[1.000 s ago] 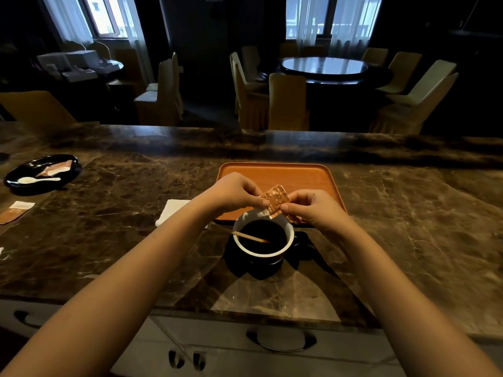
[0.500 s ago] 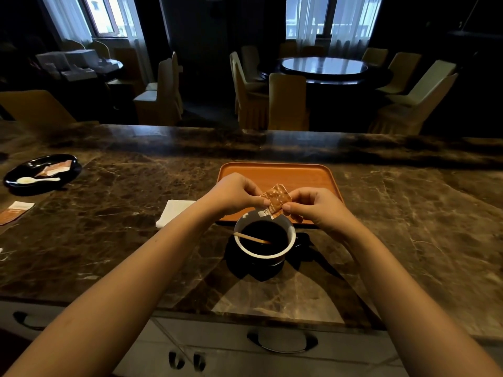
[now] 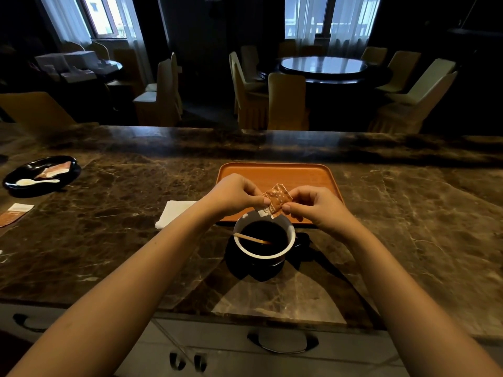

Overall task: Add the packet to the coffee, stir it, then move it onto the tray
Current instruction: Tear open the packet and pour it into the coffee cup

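Observation:
A small orange packet (image 3: pixel 275 200) is pinched between my left hand (image 3: pixel 234 194) and my right hand (image 3: pixel 313 206), just above the far rim of a dark cup (image 3: pixel 264 240) full of black coffee. A wooden stir stick (image 3: pixel 251 238) leans inside the cup, which stands on a dark saucer on the marble counter. Directly behind the cup lies an orange tray (image 3: pixel 277 174) with nothing on its visible surface.
A white napkin (image 3: pixel 174 213) lies left of the cup. At the far left a black dish (image 3: pixel 40 172) holds a white spoon and a packet, and another packet (image 3: pixel 15 214) lies near the counter's left edge. Chairs and tables stand beyond the counter.
Both hands keep hold of the packet over the cup; its lower edge looks slightly more pulled apart. The cup and stick have not moved.

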